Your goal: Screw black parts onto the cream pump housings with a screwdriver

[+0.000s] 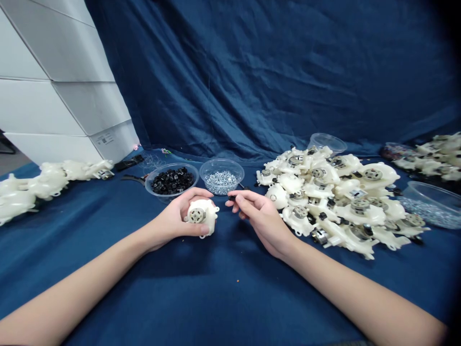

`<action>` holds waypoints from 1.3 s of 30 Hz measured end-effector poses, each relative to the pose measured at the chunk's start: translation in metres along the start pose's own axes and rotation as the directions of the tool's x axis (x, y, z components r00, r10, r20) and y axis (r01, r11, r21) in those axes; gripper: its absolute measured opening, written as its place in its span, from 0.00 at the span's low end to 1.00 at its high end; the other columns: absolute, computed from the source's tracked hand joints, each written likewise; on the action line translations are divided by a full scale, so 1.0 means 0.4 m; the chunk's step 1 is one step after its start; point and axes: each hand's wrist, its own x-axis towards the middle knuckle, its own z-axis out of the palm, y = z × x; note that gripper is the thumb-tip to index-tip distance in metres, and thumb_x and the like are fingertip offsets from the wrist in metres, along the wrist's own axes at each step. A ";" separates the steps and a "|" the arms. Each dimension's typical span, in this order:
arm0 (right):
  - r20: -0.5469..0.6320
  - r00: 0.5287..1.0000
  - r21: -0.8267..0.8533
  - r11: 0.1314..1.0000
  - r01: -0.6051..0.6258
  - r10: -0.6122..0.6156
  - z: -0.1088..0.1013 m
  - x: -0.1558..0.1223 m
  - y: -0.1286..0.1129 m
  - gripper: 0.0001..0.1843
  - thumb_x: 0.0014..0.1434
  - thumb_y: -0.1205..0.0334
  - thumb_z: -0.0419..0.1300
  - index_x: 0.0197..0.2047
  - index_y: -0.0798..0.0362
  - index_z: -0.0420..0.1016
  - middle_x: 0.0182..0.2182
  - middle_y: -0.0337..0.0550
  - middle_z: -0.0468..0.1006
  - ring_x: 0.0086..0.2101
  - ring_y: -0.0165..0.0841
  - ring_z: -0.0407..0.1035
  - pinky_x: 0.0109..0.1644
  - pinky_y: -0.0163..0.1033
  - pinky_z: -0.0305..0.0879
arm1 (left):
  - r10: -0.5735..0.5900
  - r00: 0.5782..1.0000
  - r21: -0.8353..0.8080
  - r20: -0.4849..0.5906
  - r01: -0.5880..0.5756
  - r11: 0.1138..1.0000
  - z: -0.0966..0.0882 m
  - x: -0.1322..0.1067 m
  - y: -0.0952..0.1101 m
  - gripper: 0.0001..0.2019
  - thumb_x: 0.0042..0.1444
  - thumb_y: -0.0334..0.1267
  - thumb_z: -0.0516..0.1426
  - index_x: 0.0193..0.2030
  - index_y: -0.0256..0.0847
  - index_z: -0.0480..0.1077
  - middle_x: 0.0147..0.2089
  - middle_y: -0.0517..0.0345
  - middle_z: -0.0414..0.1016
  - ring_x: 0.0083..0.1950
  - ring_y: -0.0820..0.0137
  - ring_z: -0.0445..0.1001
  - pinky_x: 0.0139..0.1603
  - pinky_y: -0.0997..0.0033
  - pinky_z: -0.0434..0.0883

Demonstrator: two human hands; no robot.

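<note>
My left hand cradles a white plastic gearbox housing, with its small metal motor end facing up and left. My right hand is beside it, a short gap apart. Its thumb and forefinger pinch a small black part, which is mostly hidden by the fingertips. Just behind my hands stand a clear bowl of black small parts and a clear bowl of silver screws. The bowls are close to my left hand's fingers.
A large heap of white gearbox housings lies right of my hands, with a clear plastic bowl behind it. A clear tub of screws sits further right. More housings lie at left on blue cloth, before stacked white boxes.
</note>
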 end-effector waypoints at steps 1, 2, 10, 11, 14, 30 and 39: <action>0.002 1.000 0.001 1.000 -0.002 0.002 0.000 0.000 0.001 0.16 0.66 0.48 0.65 0.51 0.46 0.83 0.42 0.43 0.84 0.41 0.33 0.73 0.42 0.37 0.65 | -0.002 1.000 -0.031 -0.003 0.002 1.000 0.000 0.000 0.001 0.37 0.45 0.36 0.74 0.60 0.47 0.64 0.56 0.53 0.71 0.49 0.67 0.78 0.46 0.69 0.78; 0.005 1.000 0.000 1.000 -0.002 0.002 0.000 0.001 0.001 0.16 0.65 0.48 0.66 0.50 0.46 0.83 0.42 0.43 0.84 0.42 0.33 0.74 0.42 0.37 0.65 | -0.004 1.000 -0.056 -0.006 0.004 0.998 -0.001 -0.001 0.001 0.37 0.44 0.35 0.74 0.59 0.47 0.64 0.55 0.54 0.72 0.48 0.67 0.78 0.46 0.69 0.78; 0.001 0.999 -0.088 0.996 -0.034 0.034 0.004 0.007 0.006 0.16 0.62 0.49 0.67 0.49 0.49 0.84 0.45 0.45 0.86 0.42 0.35 0.77 0.43 0.39 0.69 | -0.039 0.999 -0.075 0.024 0.040 0.996 -0.002 -0.004 -0.001 0.39 0.45 0.29 0.72 0.63 0.50 0.64 0.55 0.55 0.74 0.49 0.68 0.79 0.49 0.69 0.77; -0.007 0.999 -0.089 0.995 -0.035 0.034 0.004 0.007 0.008 0.16 0.63 0.48 0.67 0.48 0.49 0.84 0.46 0.45 0.85 0.42 0.34 0.78 0.43 0.38 0.69 | -0.037 0.999 -0.076 0.029 0.039 0.996 -0.002 -0.005 -0.001 0.40 0.45 0.29 0.72 0.64 0.51 0.64 0.55 0.55 0.73 0.49 0.68 0.78 0.49 0.70 0.77; -0.012 0.999 -0.064 0.997 -0.049 0.048 0.001 0.008 0.011 0.15 0.62 0.49 0.68 0.47 0.49 0.84 0.47 0.46 0.85 0.42 0.34 0.79 0.41 0.37 0.67 | -0.035 0.999 -0.064 0.026 0.037 0.997 0.001 -0.006 0.001 0.39 0.46 0.29 0.72 0.64 0.51 0.64 0.55 0.57 0.73 0.50 0.70 0.77 0.49 0.73 0.76; 0.084 0.992 -0.130 0.986 0.103 -0.093 -0.005 0.011 0.028 0.14 0.60 0.54 0.71 0.47 0.49 0.82 0.39 0.44 0.84 0.42 0.36 0.79 0.50 0.43 0.75 | -0.006 1.000 0.015 0.008 0.006 1.000 0.000 0.002 0.003 0.38 0.46 0.30 0.73 0.62 0.45 0.63 0.60 0.48 0.77 0.53 0.66 0.80 0.51 0.70 0.78; 0.142 0.976 -0.249 0.949 0.194 -0.163 0.000 0.008 0.011 0.11 0.66 0.56 0.65 0.49 0.44 0.85 0.44 0.43 0.82 0.40 0.35 0.76 0.46 0.44 0.73 | 0.016 1.000 0.030 0.004 -0.016 0.999 -0.003 -0.001 0.008 0.35 0.48 0.29 0.71 0.62 0.46 0.65 0.58 0.51 0.78 0.50 0.69 0.79 0.49 0.72 0.77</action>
